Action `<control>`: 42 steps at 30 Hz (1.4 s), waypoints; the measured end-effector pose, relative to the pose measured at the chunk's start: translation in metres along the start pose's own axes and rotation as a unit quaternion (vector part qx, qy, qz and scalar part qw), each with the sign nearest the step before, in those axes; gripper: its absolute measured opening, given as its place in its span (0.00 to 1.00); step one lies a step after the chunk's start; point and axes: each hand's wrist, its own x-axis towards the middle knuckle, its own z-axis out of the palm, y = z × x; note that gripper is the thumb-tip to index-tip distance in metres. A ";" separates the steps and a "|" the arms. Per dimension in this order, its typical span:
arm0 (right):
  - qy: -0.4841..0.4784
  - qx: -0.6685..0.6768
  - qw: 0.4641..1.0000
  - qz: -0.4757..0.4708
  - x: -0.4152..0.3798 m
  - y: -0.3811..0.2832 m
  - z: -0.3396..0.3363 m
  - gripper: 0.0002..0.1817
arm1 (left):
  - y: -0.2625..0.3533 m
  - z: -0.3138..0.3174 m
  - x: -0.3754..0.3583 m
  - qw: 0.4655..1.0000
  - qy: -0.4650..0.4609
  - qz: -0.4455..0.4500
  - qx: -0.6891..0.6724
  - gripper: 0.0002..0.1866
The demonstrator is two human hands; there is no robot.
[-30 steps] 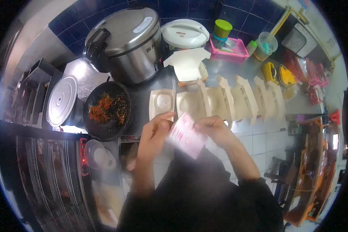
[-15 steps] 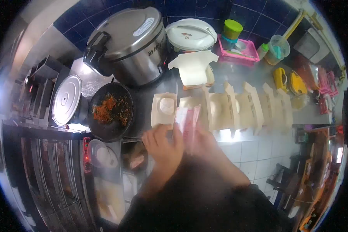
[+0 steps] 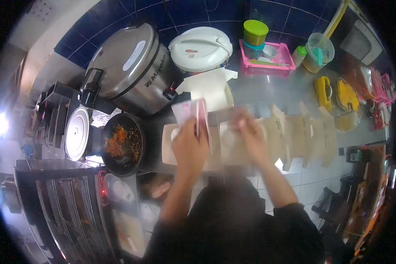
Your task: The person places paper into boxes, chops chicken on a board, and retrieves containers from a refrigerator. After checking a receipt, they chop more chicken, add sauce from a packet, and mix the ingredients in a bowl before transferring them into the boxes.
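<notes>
My left hand (image 3: 190, 147) grips a folded pink-and-white packet (image 3: 183, 111), raised above a row of open paper food boxes. Below that hand the leftmost box (image 3: 167, 147) shows a white mound, partly covered by my fingers. My right hand (image 3: 251, 140) hovers over a neighbouring box (image 3: 233, 154); its fingertips are smeared by motion, and I cannot tell whether they hold anything. More open boxes (image 3: 295, 136) stand in line to the right, lids raised. Behind the row sits another box (image 3: 211, 94) with its flaps spread.
A wok (image 3: 138, 163) with reddish-brown food stands left of the boxes, beside a lidded pot (image 3: 77, 134). Behind are a large steel rice cooker (image 3: 119, 57) and a white lidded container (image 3: 200, 46). A pink tray (image 3: 273, 66) and yellow items (image 3: 323, 92) lie at the back right.
My hands have parted: the left lifted the pink packet up and left, while the right let go of it and moved right over a box. The view has shifted slightly.
</notes>
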 end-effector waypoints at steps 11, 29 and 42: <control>-0.327 -0.601 0.707 -0.180 0.212 0.017 -0.058 0.12 | -0.057 0.221 0.124 0.964 -0.159 -0.093 0.193 0.13; -0.526 -0.637 0.524 -0.207 0.231 0.085 -0.039 0.09 | -0.111 0.279 0.123 0.953 -0.206 -0.112 0.191 0.13; -0.501 -0.631 0.566 -0.177 0.261 0.137 -0.024 0.10 | -0.115 0.259 0.127 0.933 -0.332 -0.055 0.129 0.23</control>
